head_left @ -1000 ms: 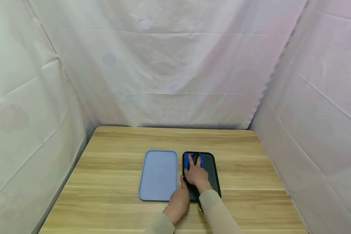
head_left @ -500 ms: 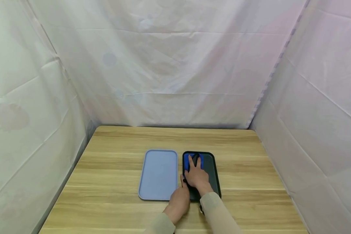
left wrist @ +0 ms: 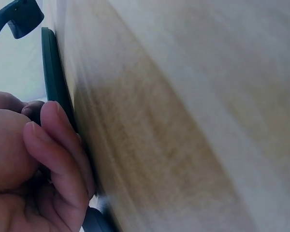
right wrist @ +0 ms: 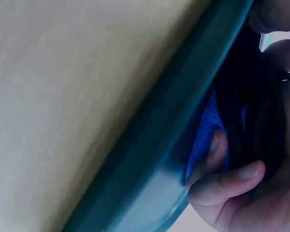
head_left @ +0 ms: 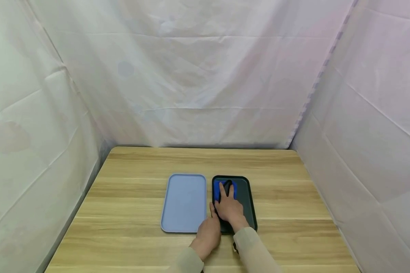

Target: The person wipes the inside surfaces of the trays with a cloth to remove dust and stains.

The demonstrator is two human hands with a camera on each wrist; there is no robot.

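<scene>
In the head view a dark green tray (head_left: 246,206) lies on the table, partly covered by both hands. My right hand (head_left: 229,208) holds a black-handled tool (head_left: 227,185) with a flat blue fuzzy pad (head_left: 234,192) against the tray's upper left part. Its index and middle fingers spread either side of the black piece. The right wrist view shows fingertips curled against the black part and the blue pad (right wrist: 202,135), close inside the tray rim (right wrist: 154,121). My left hand (head_left: 209,231) grips the tray's near left edge, index finger stretched along it; the left wrist view shows curled fingers (left wrist: 63,150) there.
A light blue tray (head_left: 185,203) lies just left of the dark one, with a narrow gap between. Both rest on a wood-grain table (head_left: 123,212). Pale cloth curtains (head_left: 205,76) hang behind the table and along both sides.
The right hand and the blue-padded tool have slid slightly toward the near side of the dark tray. The left hand keeps its place on the tray's edge.
</scene>
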